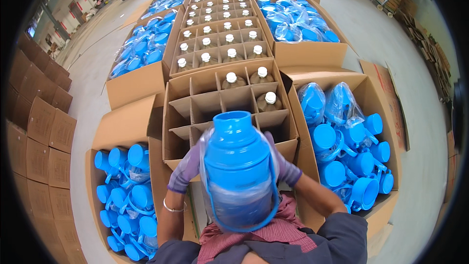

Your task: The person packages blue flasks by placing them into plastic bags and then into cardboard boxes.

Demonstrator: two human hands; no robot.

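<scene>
A blue plastic vacuum-flask casing [237,154], partly wrapped in clear plastic film, is held in front of my body between both hands. My left hand [187,165], in a purple knit glove, grips its left side. On the opposite side my right hand [286,165], gloved alike, grips it and is partly hidden by the casing. Its neck shows an open rim, and a blue carrying handle [253,228] hangs around the lower body. Just beyond is a divided cardboard carton [229,71] with 3 white-capped bottle-like vessels [270,99] visible in its far and right cells.
Flanking cartons hold blue flask casings [128,198] with handles at left and more casings [351,161] at right, some bagged. Further divided cartons of white-capped vessels [220,42] run away from me between boxes of bagged blue parts [293,16]. Stacked cartons [44,143] line the left.
</scene>
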